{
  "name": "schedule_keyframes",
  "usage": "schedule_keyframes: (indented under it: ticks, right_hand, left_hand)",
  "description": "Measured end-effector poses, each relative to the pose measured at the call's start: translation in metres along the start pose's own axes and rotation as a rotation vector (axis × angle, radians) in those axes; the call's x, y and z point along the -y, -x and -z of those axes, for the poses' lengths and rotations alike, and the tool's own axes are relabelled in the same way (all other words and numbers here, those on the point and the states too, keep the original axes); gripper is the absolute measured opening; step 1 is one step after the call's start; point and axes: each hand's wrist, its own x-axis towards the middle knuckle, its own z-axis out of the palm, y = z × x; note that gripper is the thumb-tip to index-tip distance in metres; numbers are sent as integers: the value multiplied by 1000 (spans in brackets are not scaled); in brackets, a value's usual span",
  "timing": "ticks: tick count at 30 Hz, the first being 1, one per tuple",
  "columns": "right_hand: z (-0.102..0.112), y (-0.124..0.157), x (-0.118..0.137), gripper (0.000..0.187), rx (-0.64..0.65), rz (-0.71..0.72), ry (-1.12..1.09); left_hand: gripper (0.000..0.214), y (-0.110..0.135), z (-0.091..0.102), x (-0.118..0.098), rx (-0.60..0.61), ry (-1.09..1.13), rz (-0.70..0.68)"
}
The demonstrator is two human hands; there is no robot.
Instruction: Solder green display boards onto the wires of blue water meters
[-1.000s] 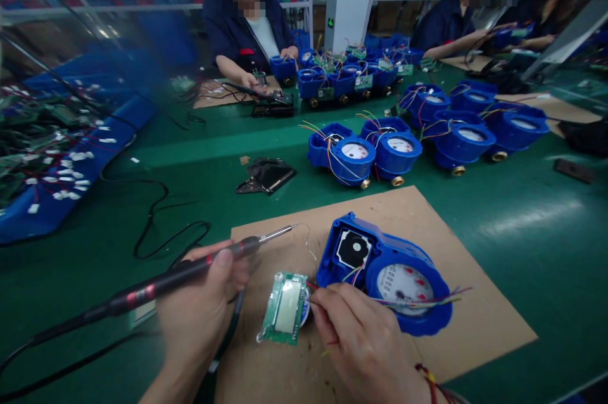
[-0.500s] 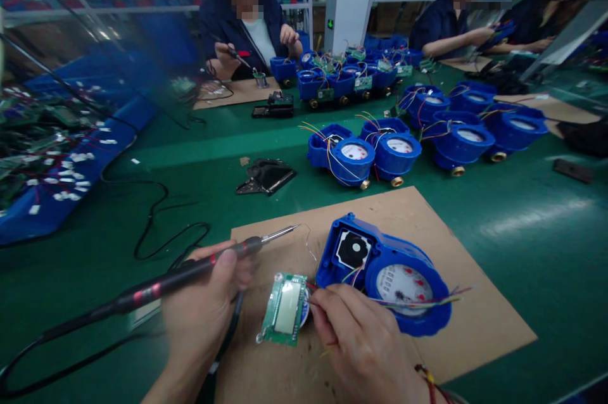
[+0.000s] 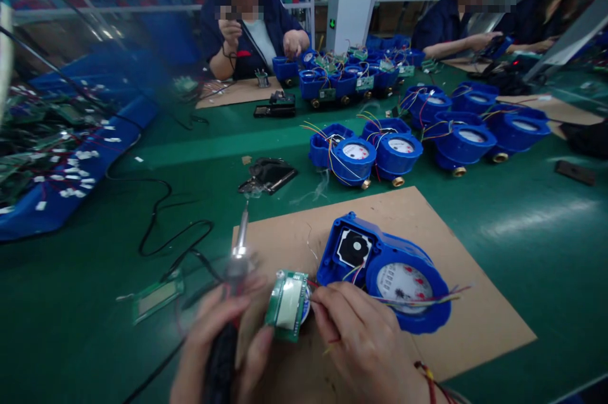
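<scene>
In my left hand (image 3: 223,334) is a soldering iron (image 3: 241,233), its tip turned up and away from me; the hand is partly blurred. My left thumb is at the lower left edge of a green circuit board (image 3: 287,306) with a pale display. The fingers of my right hand (image 3: 358,334) are pinched on thin wires (image 3: 413,304) just right of the board. Those wires trail across the dial of a blue water meter (image 3: 403,287), which lies on a cardboard sheet (image 3: 475,328). A thin solder wire (image 3: 311,242) curls up between board and meter.
Another display board (image 3: 159,297) lies at left by a black cable (image 3: 154,220). A blue bin (image 3: 95,176) of boards stands far left. Several blue meters (image 3: 356,154) and a black pouch (image 3: 268,176) sit beyond the cardboard. Across the table a person (image 3: 256,30) works.
My left hand has swung the soldering iron from pointing right to pointing up and away, and come closer to the board. Smoke drifts near the pouch. My right hand has barely moved.
</scene>
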Motion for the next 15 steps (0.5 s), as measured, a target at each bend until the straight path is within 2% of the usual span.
schedule_keyframes:
  ticks: [3, 5, 11, 15]
  right_hand:
    - [1, 1, 1, 14, 17, -12, -13]
    - [1, 1, 1, 15, 37, -18, -19]
    - [-2, 0, 2, 14, 44, -14, 2]
    - [-1, -1, 4, 14, 63, -5, 1]
  left_hand:
    - [41, 14, -10, 1, 101, -124, -102]
    - [39, 15, -14, 1, 133, -179, -162]
    - [40, 5, -11, 4, 197, -104, -149]
    - [48, 1, -5, 9, 245, 1, -173]
